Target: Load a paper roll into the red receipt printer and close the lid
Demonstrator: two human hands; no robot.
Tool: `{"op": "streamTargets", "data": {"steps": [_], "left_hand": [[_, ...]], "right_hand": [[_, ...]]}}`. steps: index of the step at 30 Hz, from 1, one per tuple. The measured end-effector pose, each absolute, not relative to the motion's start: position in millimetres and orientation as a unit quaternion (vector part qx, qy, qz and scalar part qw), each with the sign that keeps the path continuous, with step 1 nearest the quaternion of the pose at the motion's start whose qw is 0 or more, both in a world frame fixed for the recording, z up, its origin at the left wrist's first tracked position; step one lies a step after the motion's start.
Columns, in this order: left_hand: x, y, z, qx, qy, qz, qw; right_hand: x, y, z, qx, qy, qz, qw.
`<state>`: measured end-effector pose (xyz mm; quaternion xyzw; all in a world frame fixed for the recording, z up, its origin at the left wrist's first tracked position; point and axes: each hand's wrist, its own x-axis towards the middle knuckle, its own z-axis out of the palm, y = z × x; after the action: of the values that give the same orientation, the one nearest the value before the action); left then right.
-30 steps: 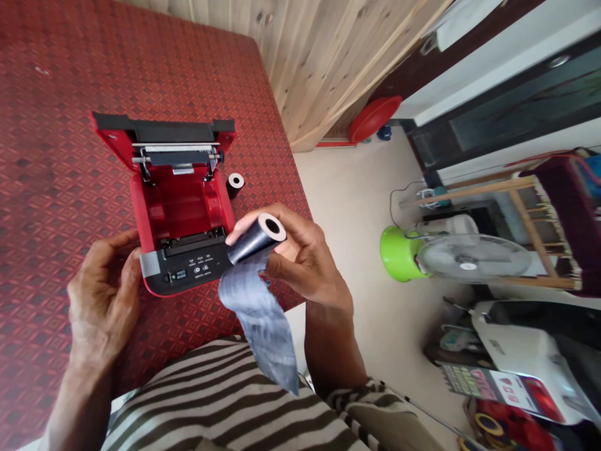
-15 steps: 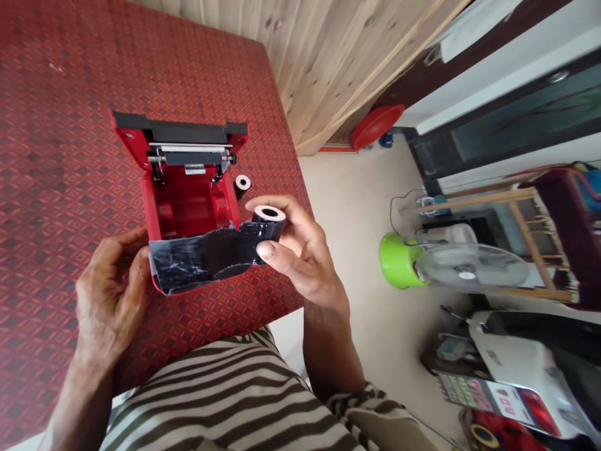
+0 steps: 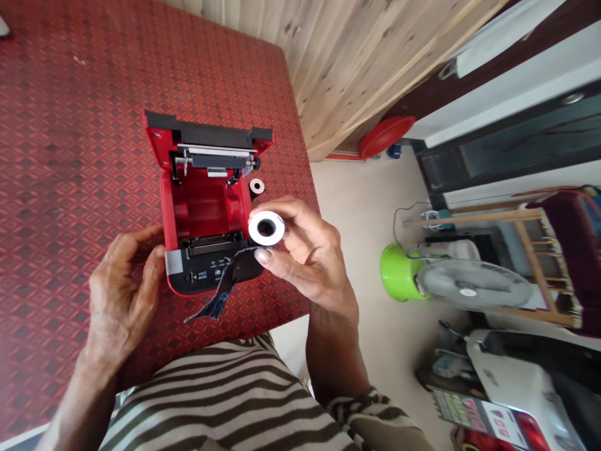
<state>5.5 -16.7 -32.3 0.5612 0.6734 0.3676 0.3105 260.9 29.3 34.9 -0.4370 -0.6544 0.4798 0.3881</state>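
Note:
A small red and black printer (image 3: pixel 206 266) stands on the table with its lid (image 3: pixel 209 134) raised and its red paper bay bare. My left hand (image 3: pixel 126 282) is closed on the printer's left side, thumb near the front corner and fingertips partly hidden behind it. Over the bay's right front corner, my right hand (image 3: pixel 305 250) grips a paper roll (image 3: pixel 277 228) between thumb and fingers. The roll's white end faces up toward me. Its loose black tail (image 3: pixel 223 285) hangs across the printer's front panel. A second small roll (image 3: pixel 256 186) is beside the printer, partly hidden.
The table has a red patterned cover (image 3: pixel 84 156), and its right edge lies just past my right hand. Wood planks (image 3: pixel 253 28) run along the far side. On the floor to the right are a green bucket (image 3: pixel 397 272), a fan (image 3: pixel 474 285) and a wooden rack (image 3: pixel 526 241).
The roll has turned in my right hand so its end faces me. Its black tail, earlier stretched across the printer's front, now droops and uncovers the panel. My left hand stays at the printer.

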Motion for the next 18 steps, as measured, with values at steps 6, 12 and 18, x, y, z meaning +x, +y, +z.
{"op": "streamTargets", "data": {"steps": [6, 12, 18], "left_hand": [[4.3, -16.4, -33.2, 0.589, 0.663, 0.36, 0.288], [4.7, -15.1, -33.3, 0.604, 0.657, 0.352, 0.281], [4.6, -15.4, -34.1, 0.597, 0.65, 0.363, 0.298]], "right_hand": [[257.6, 35.2, 42.0, -0.429, -0.72, 0.433, 0.332], [246.5, 42.6, 49.7, -0.398, -0.786, 0.369, 0.296], [239.0, 42.0, 50.8, -0.366, -0.804, 0.381, 0.272]]}}
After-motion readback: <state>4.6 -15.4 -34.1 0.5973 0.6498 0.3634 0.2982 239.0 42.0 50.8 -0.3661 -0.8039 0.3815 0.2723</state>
